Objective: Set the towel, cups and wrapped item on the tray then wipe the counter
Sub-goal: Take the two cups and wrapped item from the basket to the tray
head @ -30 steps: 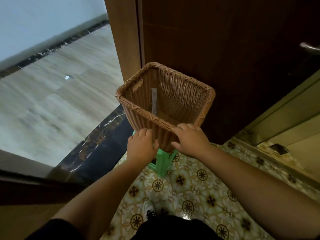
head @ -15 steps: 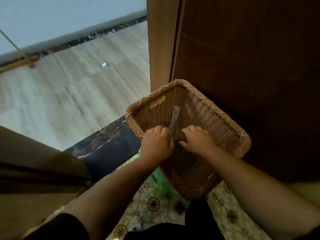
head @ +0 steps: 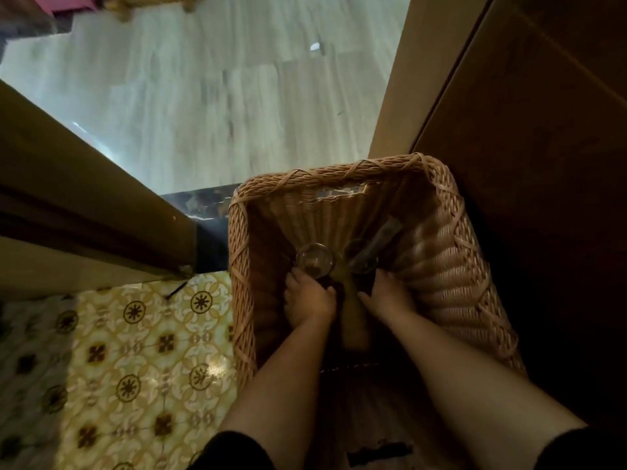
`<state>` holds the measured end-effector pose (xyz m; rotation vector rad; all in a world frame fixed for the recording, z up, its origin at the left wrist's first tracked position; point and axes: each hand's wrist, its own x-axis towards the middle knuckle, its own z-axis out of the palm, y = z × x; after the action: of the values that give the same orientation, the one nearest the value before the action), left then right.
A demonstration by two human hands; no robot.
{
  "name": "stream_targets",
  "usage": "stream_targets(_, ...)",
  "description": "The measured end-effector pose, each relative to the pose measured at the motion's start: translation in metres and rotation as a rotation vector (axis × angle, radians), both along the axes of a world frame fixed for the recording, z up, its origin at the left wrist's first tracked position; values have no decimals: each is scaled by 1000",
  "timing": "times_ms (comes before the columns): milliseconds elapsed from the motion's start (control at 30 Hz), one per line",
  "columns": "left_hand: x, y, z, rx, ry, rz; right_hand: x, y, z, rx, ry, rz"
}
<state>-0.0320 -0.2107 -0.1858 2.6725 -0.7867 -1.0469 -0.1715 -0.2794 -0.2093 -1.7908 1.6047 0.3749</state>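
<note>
A deep woven wicker basket [head: 441, 266] stands low in front of me, against a dark wooden door. Inside it are two clear glass cups, the left cup [head: 314, 259] and the right cup [head: 360, 257]. A thin wrapped item [head: 385, 234] leans out of the right cup. My left hand [head: 309, 301] is down in the basket with its fingers curled at the base of the left cup. My right hand [head: 388, 293] curls at the base of the right cup. Something dark lies between my hands; I cannot tell what it is. No towel or tray shows.
A dark wooden door [head: 543, 130] and its frame [head: 400, 96] rise to the right. A wooden ledge [head: 84, 198] crosses the left. Patterned yellow floor tiles [head: 135, 368] lie below, pale wood-look flooring [head: 203, 96] beyond a black marble threshold [head: 203, 205].
Earlier both hands held the tilted basket up from underneath. Now the basket sits lower and upright, and both hands have gone inside it to the cups.
</note>
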Motion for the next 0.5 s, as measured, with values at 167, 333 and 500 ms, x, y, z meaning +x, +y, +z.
stream_targets(167, 0, -18, -63, -73, -5, 204, 14, -10, -69, -94, -305, -332)
stream_targets(333, -1, -22, -85, -165, -20, 211, 22, -11, -93, -132, -424, -457)
stream_targets(500, -4, -29, -93, -201, -15, 226, 27, -18, -97, -164, -540, -504)
